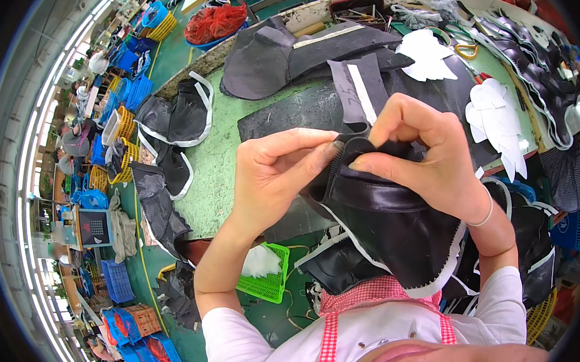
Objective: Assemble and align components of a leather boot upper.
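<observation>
Black leather piece [394,231] hangs over the near side of the worktop [210,159], left hand [273,172] in a pinching grip by its zip [332,176], right hand [426,151] pinching its folded rim [354,150]; zip and white edging [433,286] look attached, rim apparently unfinished.

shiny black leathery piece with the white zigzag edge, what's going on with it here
A person holds the shiny black leathery piece: the left grip pinches it by its dark toothed zipper, the right grip a folded edge alongside. Its white zigzag edge hangs below. Flat dark grey pieces and flat white cutouts lie on the pale green worktable beyond.
</observation>
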### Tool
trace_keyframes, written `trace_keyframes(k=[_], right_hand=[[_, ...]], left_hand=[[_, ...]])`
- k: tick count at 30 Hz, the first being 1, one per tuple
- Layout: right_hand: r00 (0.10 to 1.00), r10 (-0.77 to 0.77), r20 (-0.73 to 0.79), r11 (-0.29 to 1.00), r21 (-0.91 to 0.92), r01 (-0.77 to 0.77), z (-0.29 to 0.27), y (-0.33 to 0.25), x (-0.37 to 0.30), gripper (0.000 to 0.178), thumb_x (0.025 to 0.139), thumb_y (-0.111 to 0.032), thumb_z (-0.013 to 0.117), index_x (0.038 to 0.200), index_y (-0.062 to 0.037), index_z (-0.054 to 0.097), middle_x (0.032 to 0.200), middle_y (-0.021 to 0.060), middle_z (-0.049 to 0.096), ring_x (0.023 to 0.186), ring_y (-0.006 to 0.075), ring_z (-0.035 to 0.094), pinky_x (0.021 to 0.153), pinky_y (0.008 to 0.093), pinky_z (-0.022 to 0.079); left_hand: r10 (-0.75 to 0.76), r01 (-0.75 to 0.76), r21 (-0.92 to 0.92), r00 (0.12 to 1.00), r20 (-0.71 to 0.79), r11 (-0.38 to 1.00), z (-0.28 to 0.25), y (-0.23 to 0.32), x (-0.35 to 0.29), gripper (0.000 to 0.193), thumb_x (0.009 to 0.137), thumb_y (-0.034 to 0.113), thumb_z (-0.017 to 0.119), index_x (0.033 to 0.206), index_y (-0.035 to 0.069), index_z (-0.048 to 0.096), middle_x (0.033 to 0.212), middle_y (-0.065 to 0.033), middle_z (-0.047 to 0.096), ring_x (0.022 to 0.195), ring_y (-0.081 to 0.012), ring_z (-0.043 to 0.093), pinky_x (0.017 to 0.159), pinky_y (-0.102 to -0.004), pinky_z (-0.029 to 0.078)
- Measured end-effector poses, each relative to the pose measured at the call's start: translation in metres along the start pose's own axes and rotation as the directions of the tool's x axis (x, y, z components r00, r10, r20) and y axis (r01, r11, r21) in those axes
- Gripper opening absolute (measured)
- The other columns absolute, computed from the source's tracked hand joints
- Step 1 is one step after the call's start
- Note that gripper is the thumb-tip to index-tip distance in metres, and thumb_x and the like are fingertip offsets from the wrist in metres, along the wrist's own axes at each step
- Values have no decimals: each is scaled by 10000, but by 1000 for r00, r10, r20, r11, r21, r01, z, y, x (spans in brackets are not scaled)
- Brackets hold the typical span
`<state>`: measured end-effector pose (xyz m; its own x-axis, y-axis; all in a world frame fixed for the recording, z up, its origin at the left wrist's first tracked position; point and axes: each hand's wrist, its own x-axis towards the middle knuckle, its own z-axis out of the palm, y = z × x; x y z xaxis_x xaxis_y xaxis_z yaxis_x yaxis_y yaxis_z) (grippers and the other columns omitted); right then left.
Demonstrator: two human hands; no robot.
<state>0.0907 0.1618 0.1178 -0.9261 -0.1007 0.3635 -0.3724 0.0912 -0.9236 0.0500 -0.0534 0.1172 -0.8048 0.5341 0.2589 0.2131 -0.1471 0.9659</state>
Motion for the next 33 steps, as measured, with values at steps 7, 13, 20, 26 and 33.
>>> trace_keyframes(k=[7, 13, 20, 26, 33], right_hand=[[998, -57, 3, 991, -122, 57, -7, -4, 0, 176, 772, -79, 797, 848, -30, 645, 645, 3, 613, 574, 30, 510, 532, 203, 413], [999, -26, 32, 993, -114, 30, -9, 0, 3, 175, 779, -62, 789, 859, -20, 639, 677, -5, 611, 622, 22, 512, 560, 199, 418], [998, 9, 70, 999, -34, -7, -8, 2, 6, 183, 790, -44, 777, 876, -12, 619, 702, -14, 596, 652, 13, 496, 582, 197, 418], [995, -62, 79, 989, -129, 72, -6, 3, 8, 194, 788, -65, 779, 860, -19, 604, 723, -19, 623, 640, 42, 520, 586, 216, 438], [936, -161, 313, 976, -89, 198, -33, 15, 0, 226, 816, -70, 733, 788, -39, 511, 1163, 101, 635, 643, 103, 499, 566, 242, 424]], left_hand=[[-65, 65, -2, 998, 25, 998, 5, 8, 0, 188, 930, 15, 645, 1098, -59, 685, 964, -60, 705, 882, -73, 627, 782, -209, 511], [-89, 87, 64, 996, 28, 994, 1, 7, 3, 181, 938, 30, 642, 1087, -63, 687, 937, -40, 690, 847, -56, 602, 735, -196, 492], [-166, 165, 63, 986, 17, 984, -3, 11, 5, 170, 912, 32, 663, 1052, -57, 701, 889, -38, 704, 850, -54, 613, 734, -192, 492], [29, -25, 221, 999, -16, 975, 3, 7, 3, 164, 849, 26, 730, 1006, -18, 729, 876, -55, 723, 724, -52, 639, 619, -184, 504], [169, -167, 261, 986, 18, 951, -9, 14, -5, 121, 765, -84, 734, 873, -38, 704, 851, -123, 725, 738, -124, 685, 640, -229, 540]])
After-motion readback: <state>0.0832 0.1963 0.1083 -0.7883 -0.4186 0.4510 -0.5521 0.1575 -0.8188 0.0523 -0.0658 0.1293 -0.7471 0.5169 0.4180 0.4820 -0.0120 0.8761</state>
